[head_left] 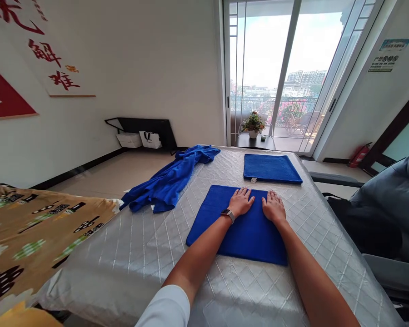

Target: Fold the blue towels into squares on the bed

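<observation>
A folded blue towel (pixel 218 218) lies flat on the silver quilted bed cover (pixel 150 254) in front of me. My left hand (pixel 241 201), with a watch on its wrist, rests palm down on the towel's far half, fingers stretched out. My right hand (pixel 273 206) lies flat beside it, fingers also spread, almost touching the left. Neither hand holds anything. A second folded blue towel (pixel 271 168) sits further back on the bed. A crumpled blue towel (pixel 170 181) sprawls at the bed's left edge.
A patterned tan blanket (pixel 37 236) covers a surface at the left. A grey seat (pixel 388 213) stands close on the right. Behind the bed are a small table with a potted plant (pixel 253 123), glass balcony doors, and a low black stand (pixel 146 129) with bags.
</observation>
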Demonstrator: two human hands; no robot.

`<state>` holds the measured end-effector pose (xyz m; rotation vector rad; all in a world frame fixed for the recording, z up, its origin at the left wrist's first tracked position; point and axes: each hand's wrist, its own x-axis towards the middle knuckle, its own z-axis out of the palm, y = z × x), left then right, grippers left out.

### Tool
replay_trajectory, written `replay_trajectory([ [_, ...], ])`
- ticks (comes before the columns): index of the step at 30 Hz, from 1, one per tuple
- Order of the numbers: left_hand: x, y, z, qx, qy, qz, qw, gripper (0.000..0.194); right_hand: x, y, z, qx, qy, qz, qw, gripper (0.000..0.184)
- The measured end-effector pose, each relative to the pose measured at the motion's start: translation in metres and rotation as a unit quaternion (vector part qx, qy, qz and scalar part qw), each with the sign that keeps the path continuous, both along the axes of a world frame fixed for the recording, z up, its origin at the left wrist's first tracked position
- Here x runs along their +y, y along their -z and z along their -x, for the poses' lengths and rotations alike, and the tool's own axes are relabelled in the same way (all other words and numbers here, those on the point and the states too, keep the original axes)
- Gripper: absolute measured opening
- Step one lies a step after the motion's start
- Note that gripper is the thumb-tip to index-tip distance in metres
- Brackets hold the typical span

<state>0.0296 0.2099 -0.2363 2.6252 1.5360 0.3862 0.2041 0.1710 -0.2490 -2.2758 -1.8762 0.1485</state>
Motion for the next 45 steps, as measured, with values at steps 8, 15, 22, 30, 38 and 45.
replay_trajectory([
  [8,0.018,-0.001,0.116,0.035,-0.172,0.033,0.984,0.067,-0.001,0.002,-0.001,-0.001,0.001,0.001,1.0,0.07],
  [15,0.013,0.002,0.117,0.014,-0.171,0.025,0.985,0.068,-0.002,-0.003,0.001,-0.029,0.005,0.015,0.999,0.07],
  [22,0.012,0.0,0.117,0.007,-0.168,0.023,0.985,0.068,-0.03,-0.011,0.012,-0.047,-0.006,0.015,0.999,0.068],
  [30,0.011,-0.006,0.118,0.018,-0.18,-0.005,0.983,0.066,-0.059,0.003,0.021,-0.036,-0.02,0.026,0.999,0.071],
  [38,-0.046,-0.007,0.005,-0.018,0.02,-0.074,0.997,0.061,-0.06,0.005,0.02,-0.041,-0.026,0.009,0.999,0.068],
  [45,-0.078,0.014,-0.016,-0.012,0.061,-0.015,0.998,0.072,-0.063,0.004,0.019,-0.058,-0.039,0.003,0.998,0.067],
])
